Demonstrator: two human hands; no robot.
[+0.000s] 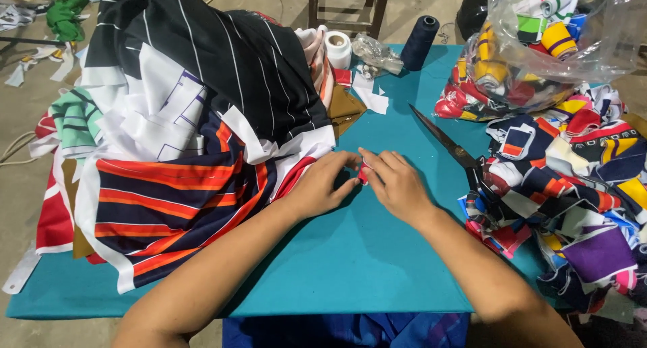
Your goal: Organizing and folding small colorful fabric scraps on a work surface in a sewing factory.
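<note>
Hands pinching a small red scrap on a teal table

Head view: hands meeting at centre frame, fingertips together over a small red fabric piece [363, 173]. Left hand [322, 186] curled, thumb and fingers pinching the scrap's left edge. Right hand [397, 183] bent over it from the right, fingers closed on the same scrap. Scrap held just above the teal table [377, 253], near its middle. Left of the hands, a heap of striped garments [182, 119] in black, white, navy and orange. Long scissors [445, 140] lying right of the hands, blades shut, pointing to upper left. Pile of colourful scraps [573, 186] at right frame; clear bag of thread spools [539, 44] upper right. Dark thread cone [419, 41] and white tape roll [337, 49] at top centre.
</note>
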